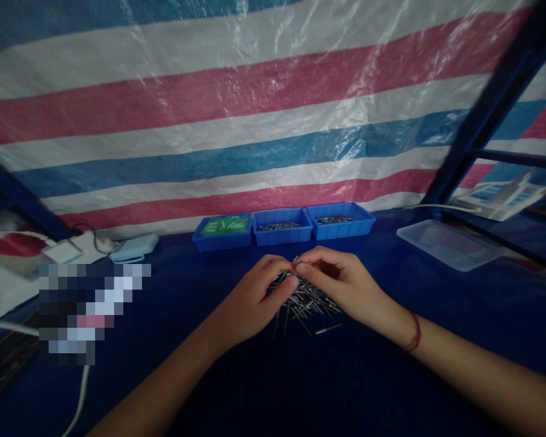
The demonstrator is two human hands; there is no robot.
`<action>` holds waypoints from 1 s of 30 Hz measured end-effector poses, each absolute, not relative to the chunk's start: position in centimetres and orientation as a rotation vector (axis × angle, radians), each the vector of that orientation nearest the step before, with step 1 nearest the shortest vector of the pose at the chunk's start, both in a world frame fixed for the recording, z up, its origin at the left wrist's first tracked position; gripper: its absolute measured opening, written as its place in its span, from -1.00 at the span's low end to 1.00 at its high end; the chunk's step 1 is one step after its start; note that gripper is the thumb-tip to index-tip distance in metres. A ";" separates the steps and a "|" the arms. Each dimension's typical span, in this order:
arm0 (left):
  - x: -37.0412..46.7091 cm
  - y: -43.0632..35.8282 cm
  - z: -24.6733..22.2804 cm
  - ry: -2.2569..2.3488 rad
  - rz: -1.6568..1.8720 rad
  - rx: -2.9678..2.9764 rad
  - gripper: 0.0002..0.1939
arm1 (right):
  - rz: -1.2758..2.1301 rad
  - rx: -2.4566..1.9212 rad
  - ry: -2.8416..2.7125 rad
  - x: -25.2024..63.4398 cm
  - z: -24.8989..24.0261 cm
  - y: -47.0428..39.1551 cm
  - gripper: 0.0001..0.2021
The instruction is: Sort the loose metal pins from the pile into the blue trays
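The left hand (257, 294) and the right hand (341, 276) meet fingertip to fingertip, thumb and index finger closed in a pinch on one thin metal pin (295, 259). The fingers cover most of the pin; how the load divides between the hands cannot be told. A two-handed pinch probably serves fine control, since a part this slender offers little surface to grip.

The pile (307, 300) of similar pins lies on the table (255, 388) directly below the fingertips, between the hands, presumably to keep reach short. The pins point in mixed directions, which suggests loose stock. One loose pin (327, 329) lies at the near edge of the pile.

Three blue bins stand in a row beyond the hands: the left bin (222, 241) holds green material, while the middle bin (283, 237) and the right bin (346, 229) hold metal pins. The row arrangement likely keeps contents separated and within view. A clear tray (455, 246) lies to the right, well apart from the pile.

Position of the held pin: at the joined fingertips, above the far side of the pile, nearer than the bins.
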State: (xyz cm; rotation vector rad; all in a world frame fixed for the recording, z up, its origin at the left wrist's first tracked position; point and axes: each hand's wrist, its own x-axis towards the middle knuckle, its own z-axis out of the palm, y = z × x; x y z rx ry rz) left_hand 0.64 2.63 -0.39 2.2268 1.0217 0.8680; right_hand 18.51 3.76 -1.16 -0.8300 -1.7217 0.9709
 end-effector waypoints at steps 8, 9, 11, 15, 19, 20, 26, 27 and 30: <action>0.9 2.5 -0.9 1.054 0.887 2.115 -0.83 | 0.904 -0.810 -1.770 18.5 -1.2 3.5 -0.87; 1.0 2.5 -0.9 1.057 0.887 2.103 -0.84 | 0.901 -0.810 -1.772 18.5 -1.2 3.5 -0.88; 1.0 2.5 -0.9 1.056 0.893 2.094 -0.84 | 0.886 -0.815 -1.776 18.5 -1.2 3.4 -0.88; 1.0 2.6 -0.9 1.084 0.935 2.099 -0.89 | 0.882 -0.843 -1.768 18.5 -1.3 3.4 -0.88; 1.0 2.6 -0.8 1.120 1.012 2.096 -0.94 | 0.912 -0.876 -1.743 18.6 -1.6 3.4 -0.88; 1.0 2.5 -0.7 1.124 1.033 2.099 -0.96 | 0.915 -0.878 -1.740 18.6 -1.7 3.5 -0.88; 0.9 2.6 -0.5 1.127 1.116 2.150 -0.98 | 0.905 -0.868 -1.753 18.4 -1.8 3.8 -0.89; 0.9 2.6 -0.5 1.123 1.125 2.156 -0.98 | 0.892 -0.866 -1.761 18.4 -1.8 3.8 -0.89; 0.9 2.6 -0.5 1.111 1.148 2.172 -0.97 | 0.863 -0.848 -1.784 18.5 -1.9 3.9 -0.89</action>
